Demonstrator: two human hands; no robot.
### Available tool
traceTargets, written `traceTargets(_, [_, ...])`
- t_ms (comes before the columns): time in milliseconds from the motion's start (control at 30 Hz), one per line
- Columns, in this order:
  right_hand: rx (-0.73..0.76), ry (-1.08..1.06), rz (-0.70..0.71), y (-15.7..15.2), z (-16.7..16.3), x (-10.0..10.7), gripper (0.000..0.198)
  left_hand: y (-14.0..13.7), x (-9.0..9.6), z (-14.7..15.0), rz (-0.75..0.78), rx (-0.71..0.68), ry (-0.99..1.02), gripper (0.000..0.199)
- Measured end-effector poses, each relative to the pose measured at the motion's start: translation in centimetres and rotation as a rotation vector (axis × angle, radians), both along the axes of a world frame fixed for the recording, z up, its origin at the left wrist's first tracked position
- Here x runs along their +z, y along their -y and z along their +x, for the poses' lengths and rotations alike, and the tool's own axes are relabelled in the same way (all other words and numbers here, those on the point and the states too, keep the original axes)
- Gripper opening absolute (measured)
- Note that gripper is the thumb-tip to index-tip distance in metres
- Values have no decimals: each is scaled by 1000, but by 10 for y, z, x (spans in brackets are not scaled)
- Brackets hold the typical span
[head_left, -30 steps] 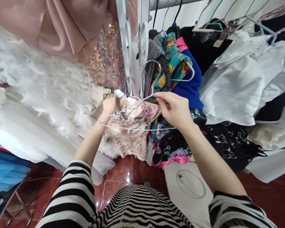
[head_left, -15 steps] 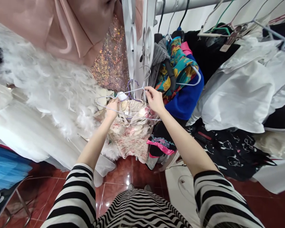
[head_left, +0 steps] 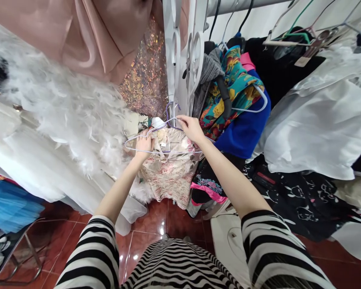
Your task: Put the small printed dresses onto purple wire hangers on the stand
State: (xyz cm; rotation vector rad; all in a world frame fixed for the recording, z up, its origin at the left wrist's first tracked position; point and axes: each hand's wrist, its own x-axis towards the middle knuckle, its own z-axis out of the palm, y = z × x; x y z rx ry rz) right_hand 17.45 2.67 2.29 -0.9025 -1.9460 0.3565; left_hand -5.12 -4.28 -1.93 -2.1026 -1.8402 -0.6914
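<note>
Between my hands is a thin pale-lilac clothes hanger (head_left: 180, 152), held in front of a cream floral garment (head_left: 171, 176). Thumb and fingers of my right hand (head_left: 191, 129) pinch the hanger near the base of its hook. My left hand (head_left: 144, 143) is closed about the hanger's left shoulder, its fingertips partly hidden; the lower bar crosses near its wrist. Behind, a purple hanger (head_left: 169, 109) rises at the top of the floral garment. A small white tag-like piece (head_left: 158, 123) shows just beyond my left fingers.
White feathery clothing (head_left: 78, 108) and a sequinned garment (head_left: 146, 72) hang left. A white scrolled metal rack (head_left: 182, 60) stands ahead. To the right are a teal floral garment (head_left: 228, 92), blue cloth (head_left: 240, 128) and white satin (head_left: 315, 132). Red tiles (head_left: 153, 218) cover the floor.
The pale hanger has tilted and come lower, and its hook no longer shows plainly above my right hand. My left hand has moved slightly down, further onto the hanger's shoulder. The view has shifted left.
</note>
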Motion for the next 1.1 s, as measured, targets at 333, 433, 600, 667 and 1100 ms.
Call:
traceTargets(333, [-8,61,94,-21,8,-44,33,46,-66,-19,-121,-475,-465,48])
traceTargets(433, [-12,134,170,-18,15,-45,35,38,-56,-2,-19,-504,-499,43])
traceTargets(600, [-61,85,270,18,61,-56,33,17,-30,18,73,-324,-420,32])
traceTargets(667, [-83,42,208,29,86,-67,27,12,-27,19,13,-356,-428,24])
traceTargets(1100, [127,-444,-725,16,133,-90,31,12,-32,13,-150,-497,-264,23])
